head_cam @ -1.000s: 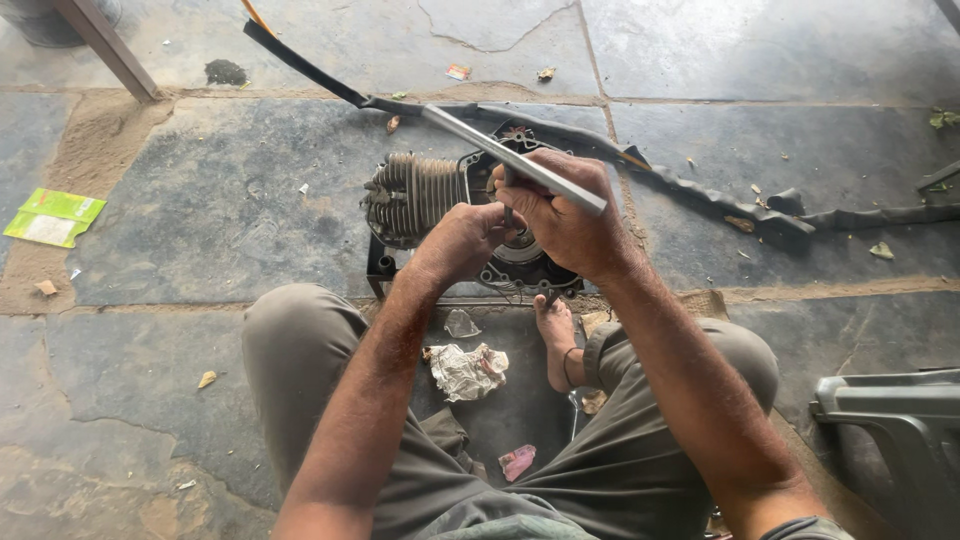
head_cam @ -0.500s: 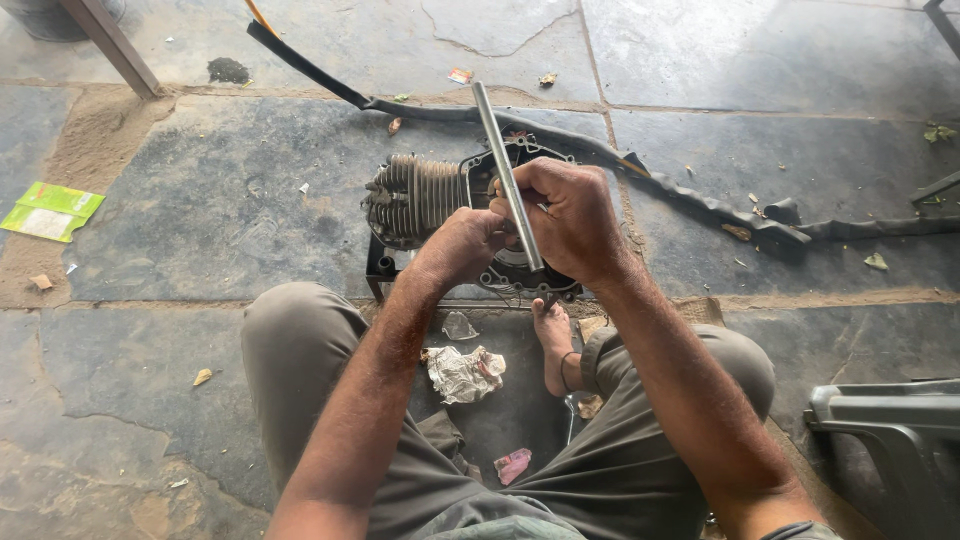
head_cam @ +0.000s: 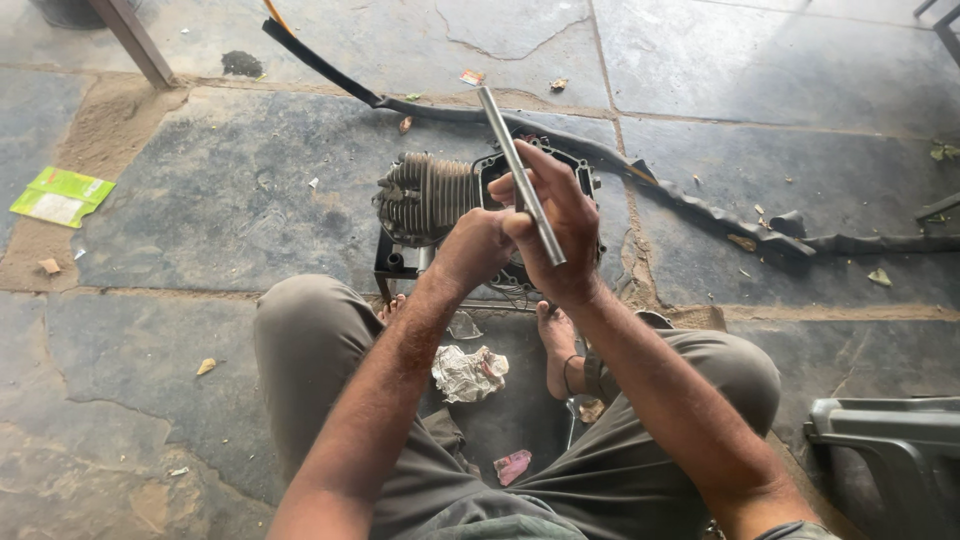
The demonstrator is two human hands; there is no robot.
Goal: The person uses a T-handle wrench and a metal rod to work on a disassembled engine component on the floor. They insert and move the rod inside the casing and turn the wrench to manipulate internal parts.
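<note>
A small finned engine [head_cam: 428, 196] lies on its side on a black stand on the stone floor, straight in front of my knees. My right hand [head_cam: 556, 232] grips a long grey metal rod [head_cam: 512, 160], whose upper end points up and to the left over the engine's dark case [head_cam: 585, 170]. My left hand [head_cam: 473, 250] rests closed against the engine just left of the right hand; what its fingers hold is hidden. My bare foot [head_cam: 556, 345] sits below the engine.
A black rubber strip [head_cam: 700, 205] snakes across the floor behind the engine. A crumpled rag [head_cam: 468, 372] and a pink scrap [head_cam: 512, 465] lie between my legs. A green packet [head_cam: 62, 195] is at the left, a grey plastic crate [head_cam: 890, 450] at the lower right.
My right hand has swung the rod from nearly level, pointing left, to steeply upright. The left hand has stayed against the engine.
</note>
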